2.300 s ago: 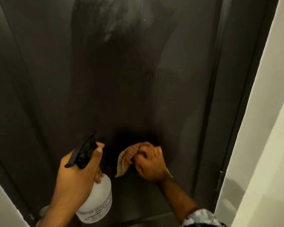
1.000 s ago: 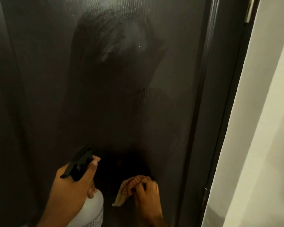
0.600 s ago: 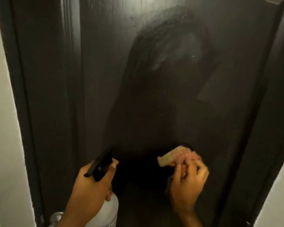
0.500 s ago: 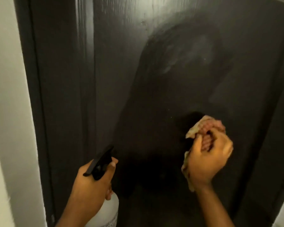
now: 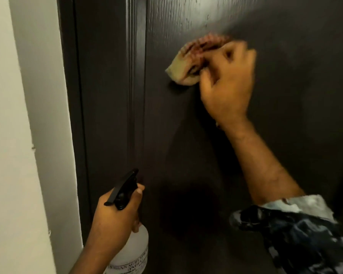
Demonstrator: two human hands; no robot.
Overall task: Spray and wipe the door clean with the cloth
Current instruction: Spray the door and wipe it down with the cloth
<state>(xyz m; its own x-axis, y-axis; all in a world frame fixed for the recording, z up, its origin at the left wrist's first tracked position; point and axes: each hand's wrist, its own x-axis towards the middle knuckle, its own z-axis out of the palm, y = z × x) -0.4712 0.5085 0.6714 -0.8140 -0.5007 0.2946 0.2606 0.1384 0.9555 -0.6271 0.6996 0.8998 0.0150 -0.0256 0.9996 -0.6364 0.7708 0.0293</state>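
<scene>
The dark door (image 5: pixel 186 155) is being wiped with a bunched cloth (image 5: pixel 188 62), which is pressed against the panel in its upper part, a little to the right of the moulded strip that runs down near the door's left edge. The cloth is grasped in the right hand (image 5: pixel 226 86); the grip is clenched around it, so that only a folded corner is seen at the left of the fingers. The hand and cloth are blurred, so a wiping stroke is judged to be in progress.

The spray bottle (image 5: pixel 131 252) is held in the left hand (image 5: pixel 115 216), low and near the left edge of the door, just beside the frame (image 5: pixel 71 115). The grip is closed around the bottle's neck, and a finger is laid along the black trigger head (image 5: pixel 123 188). Whether the trigger is pressed cannot be told. No spray is seen.

Some risks can be judged from here. Because the cloth is bunched small, only a narrow path is covered, and streaks or unwiped patches may be left, above all in the grooves of the moulded strip. If the cloth is gripped loosely at the corner, it may slip out during a fast stroke. With the finger on the trigger, liquid may be released by accident onto the pale wall (image 5: pixel 12 135) or downwards. The rolled sleeve (image 5: pixel 291 230) is close to the panel and may be dragged over wet places.
</scene>
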